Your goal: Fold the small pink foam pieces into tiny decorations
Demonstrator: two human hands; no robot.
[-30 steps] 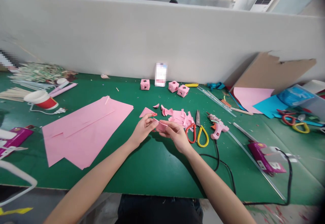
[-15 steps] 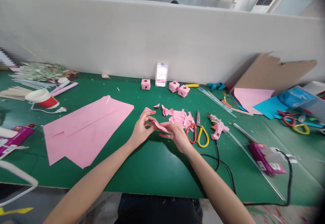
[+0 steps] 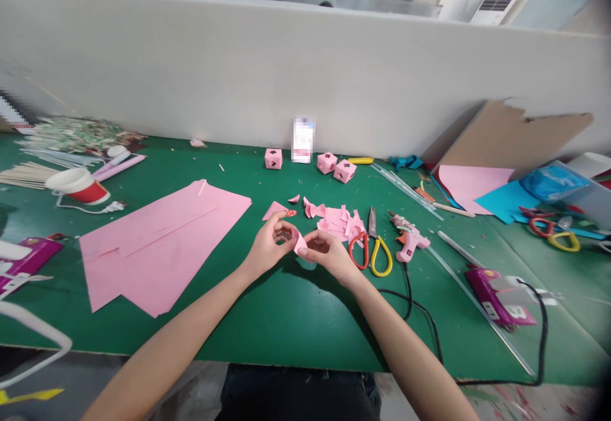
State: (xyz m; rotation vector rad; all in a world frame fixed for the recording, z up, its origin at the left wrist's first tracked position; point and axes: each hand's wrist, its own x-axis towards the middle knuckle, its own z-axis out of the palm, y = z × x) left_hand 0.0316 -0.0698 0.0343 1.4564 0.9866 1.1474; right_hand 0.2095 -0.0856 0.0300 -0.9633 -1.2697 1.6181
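Between my hands, above the green table, is a small curved piece of pink paper (image 3: 299,242). My left hand (image 3: 272,241) pinches its left side, and my right hand (image 3: 328,254) grips its right edge between thumb and fingers. Just beyond my left fingers lies a flat pink paper piece (image 3: 273,209). Behind my right hand is a heap of pink paper scraps (image 3: 340,221). Scissors (image 3: 372,246) with one red and one yellow handle lie beside my right hand. Three pink paper cubes with dark cut-outs stand farther back, among them the left cube (image 3: 273,158).
Large pink sheets (image 3: 162,249) lie on the left, near a paper cup (image 3: 79,185). A pink glue gun (image 3: 408,237) with a black cord rests to the right, by a purple power strip (image 3: 499,297). A phone (image 3: 303,141) leans against the white partition (image 3: 305,77).
The pink paper piece has turned from lying nearly flat to a more upright, curled shape. My right hand has shifted its grip along it; my left hand has hardly moved.
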